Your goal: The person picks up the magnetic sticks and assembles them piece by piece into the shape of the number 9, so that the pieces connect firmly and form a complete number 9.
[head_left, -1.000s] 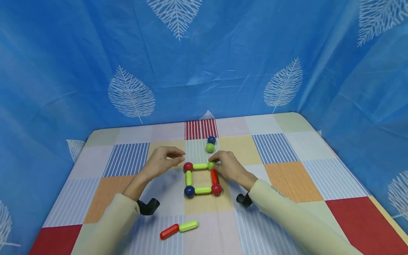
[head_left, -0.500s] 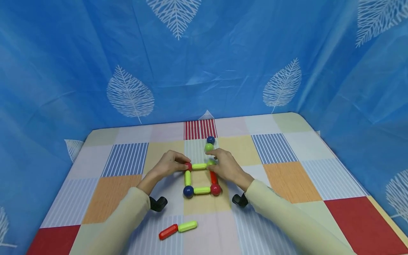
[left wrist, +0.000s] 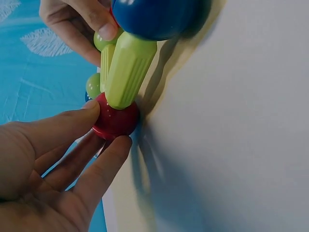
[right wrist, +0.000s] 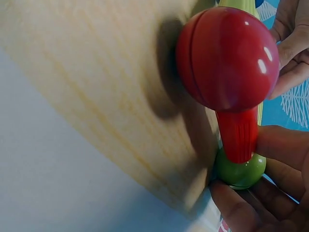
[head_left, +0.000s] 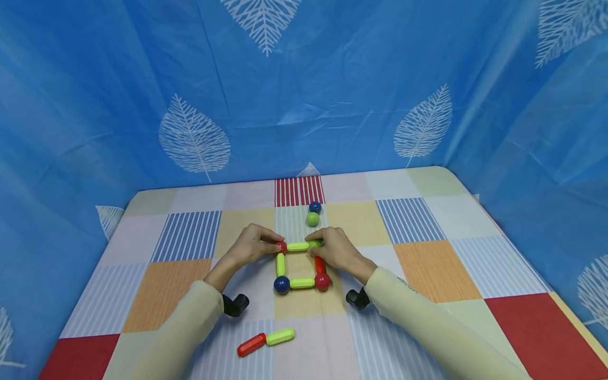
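A square of short rods and balls lies on the table before me. Its far-left corner is a red ball, which my left hand pinches between thumb and fingers. My right hand holds the green ball at the far-right corner. Yellow-green rods form the far, left and near sides, while a red rod makes the right side. At the near corners sit a blue ball on the left and another red ball on the right.
Beyond the square, a loose green ball touches a dark blue ball. Closer to me lie a red rod and a yellow-green rod, end to end. A patchwork cloth covers the table; a blue curtain hangs behind.
My left hand has moved right and taken hold of the far-left red ball. The right hand's fingers lifted at the green ball half a second ago and now close around it again.
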Available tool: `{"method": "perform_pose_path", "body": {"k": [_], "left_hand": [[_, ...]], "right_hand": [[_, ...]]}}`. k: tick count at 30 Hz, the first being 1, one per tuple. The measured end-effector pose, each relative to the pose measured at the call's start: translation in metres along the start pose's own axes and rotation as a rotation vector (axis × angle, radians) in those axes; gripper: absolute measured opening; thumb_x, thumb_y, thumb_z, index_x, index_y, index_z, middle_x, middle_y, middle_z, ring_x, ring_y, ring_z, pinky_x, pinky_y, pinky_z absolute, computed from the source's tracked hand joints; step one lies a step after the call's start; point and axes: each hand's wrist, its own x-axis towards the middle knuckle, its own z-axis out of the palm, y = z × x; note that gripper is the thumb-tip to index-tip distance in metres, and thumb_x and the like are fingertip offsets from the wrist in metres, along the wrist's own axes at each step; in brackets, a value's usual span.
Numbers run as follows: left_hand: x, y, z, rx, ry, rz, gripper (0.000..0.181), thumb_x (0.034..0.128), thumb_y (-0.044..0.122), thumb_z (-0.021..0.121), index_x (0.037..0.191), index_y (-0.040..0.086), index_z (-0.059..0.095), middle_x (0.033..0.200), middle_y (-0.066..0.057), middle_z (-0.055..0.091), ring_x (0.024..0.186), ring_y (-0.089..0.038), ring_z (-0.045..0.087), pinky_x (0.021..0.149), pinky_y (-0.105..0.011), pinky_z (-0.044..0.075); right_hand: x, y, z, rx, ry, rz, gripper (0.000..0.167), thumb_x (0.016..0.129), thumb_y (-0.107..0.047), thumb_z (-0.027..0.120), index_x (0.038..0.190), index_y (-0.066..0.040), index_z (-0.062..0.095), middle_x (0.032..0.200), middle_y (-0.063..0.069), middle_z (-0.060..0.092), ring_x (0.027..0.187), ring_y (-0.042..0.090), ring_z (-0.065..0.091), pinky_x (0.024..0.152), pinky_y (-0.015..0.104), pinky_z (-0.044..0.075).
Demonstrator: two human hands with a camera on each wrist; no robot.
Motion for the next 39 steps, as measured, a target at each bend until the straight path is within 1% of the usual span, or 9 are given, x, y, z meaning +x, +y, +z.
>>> {"method": "perform_pose_path", "body": {"k": [6,13,21,27,32,35,39], "left_hand": [[0.001,0.001,0.0,0.005,0.005,-0.009,0.02,0.0864,-0.001,0.072,0.106,-0.001,0.075,0.105,-0.012,0.072,0.104,-0.026,0.063,0.084,-0.035,0.054],[0.001,0.0,0.0,-0.007,0.006,-0.017,0.02,0.0867,-0.001,0.071,0.106,-0.001,0.075,0.105,-0.013,0.072,0.103,-0.026,0.063,0.084,-0.035,0.054],[0.0,0.0,0.001,-0.015,0.011,-0.026,0.02,0.0873,-0.001,0.071,0.106,-0.002,0.075,0.104,-0.012,0.072,0.103,-0.025,0.063,0.085,-0.036,0.054],[0.0,0.001,0.002,0.0,0.016,-0.014,0.02,0.0871,-0.002,0.07,0.106,-0.001,0.075,0.105,-0.012,0.072,0.1,-0.024,0.062,0.081,-0.034,0.054],[0.0,0.002,0.002,0.003,0.013,-0.015,0.02,0.0869,-0.003,0.07,0.106,-0.002,0.075,0.104,-0.012,0.072,0.099,-0.024,0.063,0.081,-0.033,0.055],[0.0,0.002,0.002,0.002,0.014,-0.012,0.02,0.0869,-0.002,0.071,0.106,-0.002,0.075,0.104,-0.013,0.072,0.1,-0.025,0.063,0.081,-0.034,0.054],[0.0,0.003,0.001,0.009,0.013,-0.017,0.02,0.0869,-0.001,0.071,0.106,-0.001,0.075,0.104,-0.012,0.072,0.1,-0.024,0.063,0.082,-0.035,0.054]], "right_hand": [[-0.001,0.0,0.001,0.01,0.004,0.003,0.028,0.087,-0.008,0.074,0.115,-0.007,0.073,0.116,0.007,0.07,0.1,0.02,0.058,0.091,0.035,0.051],[-0.001,0.0,0.002,0.006,0.003,-0.009,0.028,0.088,-0.007,0.074,0.116,-0.006,0.073,0.117,0.008,0.069,0.101,0.02,0.058,0.094,0.036,0.05],[-0.002,0.0,0.002,0.003,-0.003,-0.009,0.029,0.088,-0.008,0.073,0.117,-0.006,0.072,0.117,0.008,0.069,0.098,0.02,0.057,0.088,0.034,0.051],[-0.002,0.001,0.002,0.002,0.011,-0.016,0.029,0.088,-0.008,0.073,0.117,-0.006,0.072,0.118,0.009,0.068,0.104,0.02,0.058,0.097,0.039,0.048],[-0.002,0.002,0.003,0.009,0.011,-0.014,0.03,0.088,-0.009,0.073,0.118,-0.007,0.072,0.119,0.008,0.068,0.105,0.02,0.058,0.097,0.039,0.048],[-0.004,0.002,0.002,0.008,0.025,-0.039,0.032,0.089,-0.011,0.072,0.121,-0.007,0.07,0.124,0.009,0.066,0.113,0.022,0.058,0.101,0.04,0.045],[-0.012,-0.004,-0.002,-0.022,0.074,-0.095,0.037,0.092,-0.017,0.07,0.127,-0.007,0.065,0.133,0.011,0.059,0.127,0.027,0.051,0.108,0.044,0.039]]}}
